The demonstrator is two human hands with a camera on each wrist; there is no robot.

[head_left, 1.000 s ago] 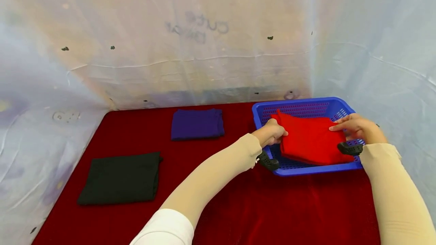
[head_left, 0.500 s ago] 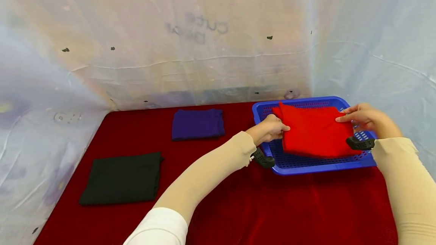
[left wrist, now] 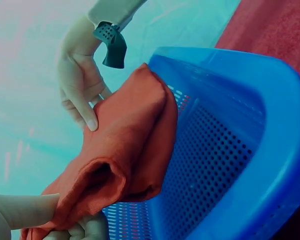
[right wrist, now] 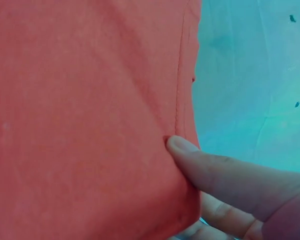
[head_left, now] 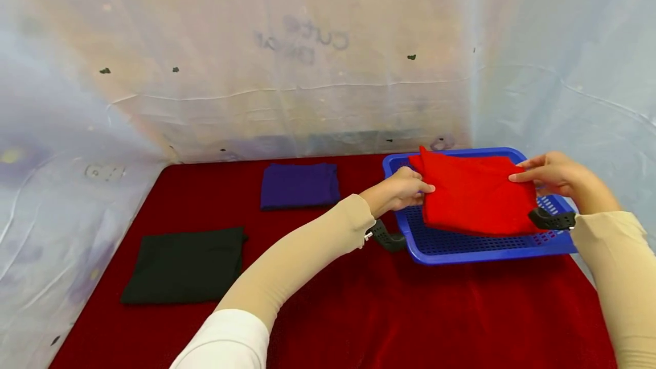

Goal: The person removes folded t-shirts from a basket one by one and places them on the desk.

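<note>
Cloth in both hands now: my left hand point(head_left: 405, 191) pinches one edge of the folded red cloth point(head_left: 474, 201), my right hand point(head_left: 550, 175) clamps thumb and fingers on the other. I hold it just above the blue basket point(head_left: 461, 246) on the table point(head_left: 410, 312). Lifting seems the step; next I need level hands and clearance over the rim. Thick, soft, neatly doubled.

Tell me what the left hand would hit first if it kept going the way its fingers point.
The left hand points right, already gripping the red cloth; beyond that, probably the right hand, though depth is unclear.
</note>
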